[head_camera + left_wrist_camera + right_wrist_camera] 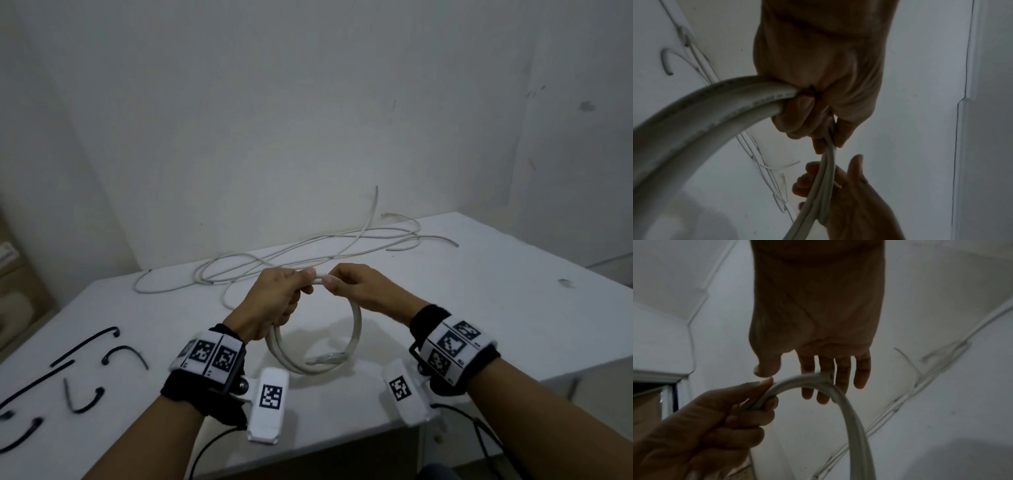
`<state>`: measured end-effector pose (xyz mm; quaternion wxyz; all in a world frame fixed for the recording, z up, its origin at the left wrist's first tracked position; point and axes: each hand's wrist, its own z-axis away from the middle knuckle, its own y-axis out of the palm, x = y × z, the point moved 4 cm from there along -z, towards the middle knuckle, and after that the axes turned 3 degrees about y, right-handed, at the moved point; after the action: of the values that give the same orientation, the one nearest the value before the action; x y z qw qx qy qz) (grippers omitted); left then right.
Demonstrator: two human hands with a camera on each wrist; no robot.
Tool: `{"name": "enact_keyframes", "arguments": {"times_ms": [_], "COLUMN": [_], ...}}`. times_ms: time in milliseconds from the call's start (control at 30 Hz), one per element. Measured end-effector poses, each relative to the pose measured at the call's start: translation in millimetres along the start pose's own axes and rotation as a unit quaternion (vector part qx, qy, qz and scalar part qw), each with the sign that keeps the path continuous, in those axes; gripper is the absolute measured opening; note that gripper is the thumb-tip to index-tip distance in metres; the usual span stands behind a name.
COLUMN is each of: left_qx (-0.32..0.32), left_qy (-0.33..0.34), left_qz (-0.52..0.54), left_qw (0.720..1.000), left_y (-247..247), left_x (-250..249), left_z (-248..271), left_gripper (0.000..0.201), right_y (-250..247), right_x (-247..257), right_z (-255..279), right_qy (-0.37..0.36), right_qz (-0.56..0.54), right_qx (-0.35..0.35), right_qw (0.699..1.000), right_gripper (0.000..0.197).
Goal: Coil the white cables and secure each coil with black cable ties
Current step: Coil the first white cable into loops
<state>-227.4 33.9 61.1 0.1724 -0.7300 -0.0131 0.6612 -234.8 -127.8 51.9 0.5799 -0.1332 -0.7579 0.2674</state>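
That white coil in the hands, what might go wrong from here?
1. The coil has no tie on it. The left hand grips it, but the right hand holds it only lightly, so the stiff loops may spring open.
2. The black cable ties lie far to the left on the table; one hand must let go to reach them.
3. The loose white cables behind might get snagged.
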Motion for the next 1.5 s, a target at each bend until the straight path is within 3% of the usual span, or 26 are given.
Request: {"name": "enact_keyframes", "arguments": {"times_ms": [133, 300, 467, 600, 733, 967, 1100, 1167, 1300, 1500], "left_qx": [0.023, 0.001, 0.015, -0.034, -0.105, -0.197, -0.239, -0.257, -0.269, -0.294], "left_qy": [0.007, 0.027, -0.004, -0.008, -0.009, -0.012, -0.029, -0.036, -0.061, -0.066], "left_qz": [-0.01, 0.018, 0.035, 0.052, 0.048, 0.057, 0.037, 0.029, 0.068, 0.07], "left_qw": [1.0, 0.999, 0.999, 0.998, 0.993, 0.979, 0.97, 0.965, 0.959, 0.951], "left_y": [-16.1, -40.8, -58.5, -72.7, -97.7, -185.7, -232.3, -247.9, -273.8, -308.0], "left_x": [-5.6, -5.9, 10.2, 19.7, 26.0, 21.1, 20.3, 20.7, 23.0, 24.0], "left_z": [1.0, 9.9, 24.3, 30.1, 35.8, 55.3, 70.4, 76.4, 86.1, 99.4], "left_gripper": [0.029, 0.037, 0.042, 0.042, 0.038, 0.034, 0.031, 0.027, 0.016, 0.019], "right_y": [12.3, 27.3, 42.7, 66.0, 89.8, 122.4, 158.2, 182.5, 226.0, 274.3], "right_x": [19.7, 23.6, 20.4, 27.1, 40.4, 58.3, 58.2, 63.1, 86.5, 107.1], "right_z": [-6.7, -12.9, -21.9, -32.8, -45.7, -64.2, -74.7, -80.0, -87.2, -106.5], "right_qy": [0.01, -0.019, -0.008, -0.012, -0.012, 0.034, 0.061, 0.054, -0.021, -0.08], "right_qz": [0.012, 0.017, -0.017, -0.042, -0.051, -0.079, -0.014, 0.057, 0.242, 0.353], "right_qx": [0.085, 0.013, -0.01, -0.006, 0.042, 0.094, 0.147, 0.202, 0.293, 0.359], "right_qw": [0.996, 1.0, 1.0, 0.999, 0.998, 0.992, 0.987, 0.976, 0.925, 0.861], "right_gripper": [0.025, 0.026, 0.028, 0.028, 0.03, 0.049, 0.028, 0.023, 0.035, 0.048]}}
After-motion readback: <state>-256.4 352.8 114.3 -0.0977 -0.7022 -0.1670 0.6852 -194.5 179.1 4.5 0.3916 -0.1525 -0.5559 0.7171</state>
